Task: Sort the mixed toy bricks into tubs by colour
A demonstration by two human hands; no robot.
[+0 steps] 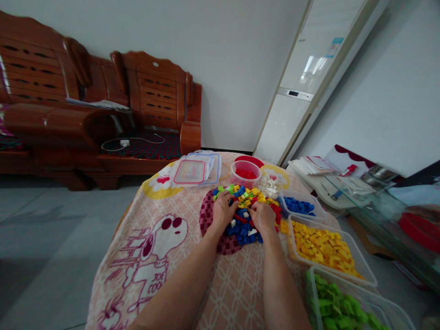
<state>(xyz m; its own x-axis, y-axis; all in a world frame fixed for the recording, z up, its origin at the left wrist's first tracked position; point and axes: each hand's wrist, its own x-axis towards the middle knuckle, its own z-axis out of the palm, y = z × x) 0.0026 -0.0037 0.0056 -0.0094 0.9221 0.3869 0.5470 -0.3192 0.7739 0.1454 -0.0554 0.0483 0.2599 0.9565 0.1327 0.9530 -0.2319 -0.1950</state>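
Both hands are over a mixed pile of toy bricks (243, 229) in blue, yellow, red, green and white on a patterned cloth. My left hand (224, 210) is at the pile's left part, fingers bent, with a small dark piece by its fingertips. At the right part, my right hand (263, 215) has its fingers curled down among the bricks; what they hold, if anything, is hidden. Beyond the pile stands a round tub with red bricks (245, 173). White bricks (271, 184) lie beside it. On the right are boxes of blue bricks (298, 206), yellow bricks (323, 245) and green bricks (338, 305).
Clear lids (194, 170) with red and blue rims lie at the table's back left. A red round lid (249, 160) is behind the tub. The cloth (165, 247) covers the table. A glass table (371, 206) stands at the right, wooden seats (151, 101) at the back left.
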